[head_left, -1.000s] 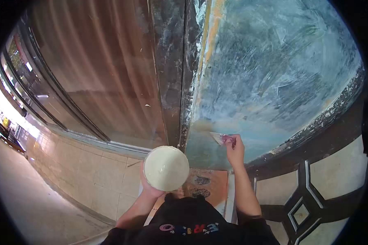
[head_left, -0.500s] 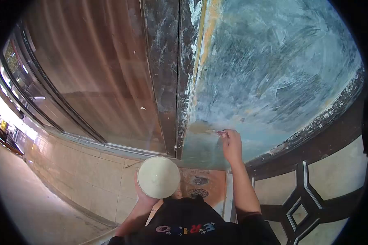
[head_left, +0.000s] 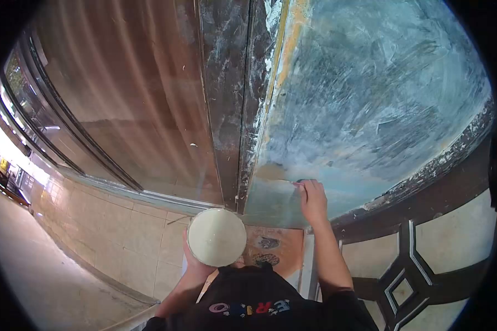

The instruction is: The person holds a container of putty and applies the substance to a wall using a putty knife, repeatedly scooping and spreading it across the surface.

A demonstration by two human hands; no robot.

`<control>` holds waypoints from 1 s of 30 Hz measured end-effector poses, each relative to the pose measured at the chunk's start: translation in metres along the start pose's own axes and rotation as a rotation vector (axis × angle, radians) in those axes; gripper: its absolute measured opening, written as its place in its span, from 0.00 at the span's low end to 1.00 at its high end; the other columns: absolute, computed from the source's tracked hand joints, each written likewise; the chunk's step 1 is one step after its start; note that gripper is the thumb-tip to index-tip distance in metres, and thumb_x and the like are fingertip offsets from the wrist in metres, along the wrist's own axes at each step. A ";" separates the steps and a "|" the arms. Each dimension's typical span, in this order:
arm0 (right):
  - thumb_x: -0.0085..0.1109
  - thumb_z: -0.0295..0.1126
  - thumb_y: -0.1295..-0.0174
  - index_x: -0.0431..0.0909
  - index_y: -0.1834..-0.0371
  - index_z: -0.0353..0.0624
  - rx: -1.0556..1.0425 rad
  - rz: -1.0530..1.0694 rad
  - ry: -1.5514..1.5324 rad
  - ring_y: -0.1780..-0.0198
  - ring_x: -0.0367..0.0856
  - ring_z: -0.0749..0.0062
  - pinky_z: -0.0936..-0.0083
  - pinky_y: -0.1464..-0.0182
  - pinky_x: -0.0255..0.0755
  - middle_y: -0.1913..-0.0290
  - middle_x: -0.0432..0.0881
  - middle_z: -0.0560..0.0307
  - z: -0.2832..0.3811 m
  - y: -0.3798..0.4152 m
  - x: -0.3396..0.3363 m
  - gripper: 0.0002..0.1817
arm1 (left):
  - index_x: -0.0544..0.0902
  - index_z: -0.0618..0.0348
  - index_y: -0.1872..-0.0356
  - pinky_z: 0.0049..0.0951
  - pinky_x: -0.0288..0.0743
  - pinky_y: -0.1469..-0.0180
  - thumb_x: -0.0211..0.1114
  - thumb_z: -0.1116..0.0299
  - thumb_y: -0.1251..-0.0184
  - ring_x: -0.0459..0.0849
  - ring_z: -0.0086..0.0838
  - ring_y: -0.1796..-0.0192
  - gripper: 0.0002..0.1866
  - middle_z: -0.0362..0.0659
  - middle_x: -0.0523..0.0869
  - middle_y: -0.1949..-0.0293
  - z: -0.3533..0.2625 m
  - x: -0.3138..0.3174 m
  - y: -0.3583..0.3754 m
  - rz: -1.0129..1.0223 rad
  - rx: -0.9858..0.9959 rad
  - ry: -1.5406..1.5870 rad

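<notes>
My left hand [head_left: 197, 268] holds up a round tub [head_left: 216, 237] from its side and underneath, and pale cream paste fills its round top. My right hand [head_left: 314, 199] is closed round a small, thin putty knife [head_left: 294, 182], mostly covered by the fingers. Its tip points left, close against the low part of the blue-green wall panel [head_left: 337, 127]. Just left of the tip, a tan patch [head_left: 271, 172] shows on the panel. Uneven grey, white and blue smears cover the surface higher up.
A dark, paint-spotted door frame [head_left: 226, 110] borders the panel on the left, beside glass with a brown curtain [head_left: 132, 83] behind it. Dark patterned trim [head_left: 406, 276] lies at the lower right. Below are floor tiles [head_left: 124, 231] and an orange-brown board [head_left: 284, 243] with dark footprints.
My right hand has shifted slightly down, and less of the putty knife shows past the fingers. The tub has moved a little to the right in view. The camera view has turned slightly.
</notes>
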State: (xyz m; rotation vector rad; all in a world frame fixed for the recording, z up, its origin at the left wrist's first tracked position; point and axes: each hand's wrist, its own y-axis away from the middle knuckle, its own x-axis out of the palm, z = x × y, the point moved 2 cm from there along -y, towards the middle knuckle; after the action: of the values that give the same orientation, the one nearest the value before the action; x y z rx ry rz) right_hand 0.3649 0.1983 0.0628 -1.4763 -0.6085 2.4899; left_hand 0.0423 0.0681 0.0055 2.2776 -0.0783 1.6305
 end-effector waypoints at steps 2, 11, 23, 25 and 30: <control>0.53 0.30 0.27 0.78 0.53 0.43 -0.017 -0.058 -0.018 0.53 0.76 0.45 0.54 0.50 0.72 0.56 0.80 0.49 0.004 -0.010 -0.003 0.06 | 0.65 0.44 0.21 0.59 0.62 0.25 0.33 0.26 0.27 0.70 0.49 0.25 0.44 0.44 0.70 0.24 -0.002 0.008 -0.001 0.018 0.020 -0.069; 0.53 0.29 0.26 0.80 0.54 0.41 -0.045 -0.132 -0.166 0.54 0.76 0.45 0.56 0.51 0.70 0.58 0.80 0.46 0.016 -0.011 -0.033 0.07 | 0.66 0.44 0.22 0.59 0.63 0.26 0.34 0.27 0.27 0.71 0.49 0.25 0.44 0.45 0.71 0.25 -0.004 0.010 0.003 -0.043 0.050 -0.089; 0.55 0.30 0.27 0.79 0.56 0.40 -0.008 -0.208 -0.212 0.57 0.76 0.48 0.60 0.53 0.72 0.58 0.80 0.48 0.015 -0.018 -0.034 0.06 | 0.66 0.43 0.22 0.60 0.65 0.27 0.34 0.25 0.28 0.71 0.48 0.26 0.44 0.44 0.72 0.25 -0.006 0.018 0.005 -0.018 0.040 -0.138; 0.56 0.30 0.28 0.79 0.56 0.42 -0.087 -0.108 -0.178 0.56 0.76 0.47 0.58 0.52 0.73 0.57 0.80 0.48 0.014 -0.013 -0.026 0.05 | 0.66 0.44 0.22 0.59 0.65 0.27 0.34 0.25 0.28 0.71 0.48 0.25 0.44 0.44 0.71 0.25 -0.009 0.019 0.005 -0.008 0.088 -0.273; 0.53 0.29 0.27 0.79 0.55 0.41 -0.074 -0.099 -0.001 0.55 0.76 0.45 0.56 0.51 0.71 0.58 0.81 0.47 0.007 -0.013 0.001 0.06 | 0.65 0.46 0.21 0.58 0.65 0.26 0.33 0.24 0.28 0.71 0.48 0.25 0.46 0.46 0.70 0.25 -0.008 0.017 0.004 0.037 0.034 -0.141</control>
State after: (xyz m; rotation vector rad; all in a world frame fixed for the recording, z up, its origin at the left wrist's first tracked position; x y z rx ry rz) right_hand 0.3577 0.2083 0.0706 -1.4331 -0.7627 2.4181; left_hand 0.0396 0.0691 0.0251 2.4281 -0.1273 1.4982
